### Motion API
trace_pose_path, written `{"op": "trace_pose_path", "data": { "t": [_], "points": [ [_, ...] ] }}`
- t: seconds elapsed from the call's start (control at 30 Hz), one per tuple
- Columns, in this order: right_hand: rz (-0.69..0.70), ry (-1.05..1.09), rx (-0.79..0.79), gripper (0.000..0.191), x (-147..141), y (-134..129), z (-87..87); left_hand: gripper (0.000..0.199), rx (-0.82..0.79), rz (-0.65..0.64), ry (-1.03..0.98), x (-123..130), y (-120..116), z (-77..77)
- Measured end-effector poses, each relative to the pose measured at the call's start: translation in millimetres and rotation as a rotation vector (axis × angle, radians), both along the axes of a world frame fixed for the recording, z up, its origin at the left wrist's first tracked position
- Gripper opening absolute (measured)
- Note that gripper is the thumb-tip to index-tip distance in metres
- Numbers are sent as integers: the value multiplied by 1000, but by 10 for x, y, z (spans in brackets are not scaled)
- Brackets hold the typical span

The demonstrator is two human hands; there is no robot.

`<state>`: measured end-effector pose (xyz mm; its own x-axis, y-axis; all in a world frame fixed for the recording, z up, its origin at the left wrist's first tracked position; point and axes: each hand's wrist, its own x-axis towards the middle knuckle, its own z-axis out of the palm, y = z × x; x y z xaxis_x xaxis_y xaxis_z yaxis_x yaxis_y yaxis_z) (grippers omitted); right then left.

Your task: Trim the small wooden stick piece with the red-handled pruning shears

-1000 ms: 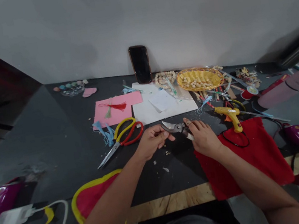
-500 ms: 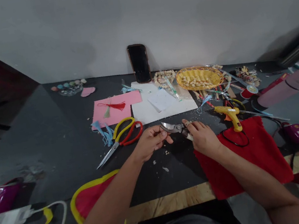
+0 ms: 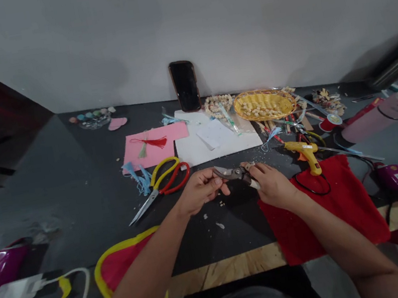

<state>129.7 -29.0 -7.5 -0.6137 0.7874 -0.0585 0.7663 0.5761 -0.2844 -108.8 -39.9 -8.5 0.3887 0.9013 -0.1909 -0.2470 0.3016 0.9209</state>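
Note:
My right hand (image 3: 271, 183) is wrapped round the handles of small pruning shears (image 3: 231, 173), whose blades point left. At the blade tips, the fingers of my left hand (image 3: 202, 188) are pinched together; what sits between them is too small to make out. Tiny pale chips (image 3: 222, 203) lie on the dark tabletop beneath. To the left of my left hand rest large scissors (image 3: 167, 177) with one yellow and one red handle. A red cloth (image 3: 332, 213) lies under my right forearm.
Behind my hands are white paper (image 3: 215, 136), pink paper (image 3: 152, 144) with tassels, and a yellow wicker basket (image 3: 266, 104). A phone (image 3: 185, 86) leans on the wall. At right are a glue gun (image 3: 304, 151), a thread spool (image 3: 331, 122) and a pink bottle (image 3: 380, 118).
My hands stay in nearly the same place. The shears have turned slightly in my right hand, and the pale handle shows a little more.

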Motion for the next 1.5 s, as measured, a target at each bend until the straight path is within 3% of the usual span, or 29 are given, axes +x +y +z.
{"op": "trace_pose_path", "data": {
  "t": [0.13, 0.23, 0.47, 0.63, 0.77, 1.03, 1.3, 1.5],
  "points": [
    [13, 5, -9, 71, -7, 8, 0, 39, 3, -24, -28, -9, -5, -4],
    [-57, -33, 39, 74, -36, 5, 10, 36, -12, -28, -29, -15, 5, 25],
    [-92, -86, 114, 67, -94, -19, -5, 38, -212, -160, -105, -45, 43, 91],
    [-126, -92, 80, 58, -130, -30, -16, 37, -183, -52, -102, -12, 28, 80],
    [-122, -77, 46, 62, -106, -18, -18, 39, -103, 45, -27, 20, 15, 68],
    [16, 39, 9, 68, -10, 5, -42, 42, -4, -11, 22, -19, 17, 4],
    [-154, -108, 122, 74, -57, -5, 31, 38, 78, 187, 183, 59, 32, 10],
    [-65, -88, 62, 76, -54, -20, 51, 42, -71, 9, 31, 9, 12, 90]
  ]
}}
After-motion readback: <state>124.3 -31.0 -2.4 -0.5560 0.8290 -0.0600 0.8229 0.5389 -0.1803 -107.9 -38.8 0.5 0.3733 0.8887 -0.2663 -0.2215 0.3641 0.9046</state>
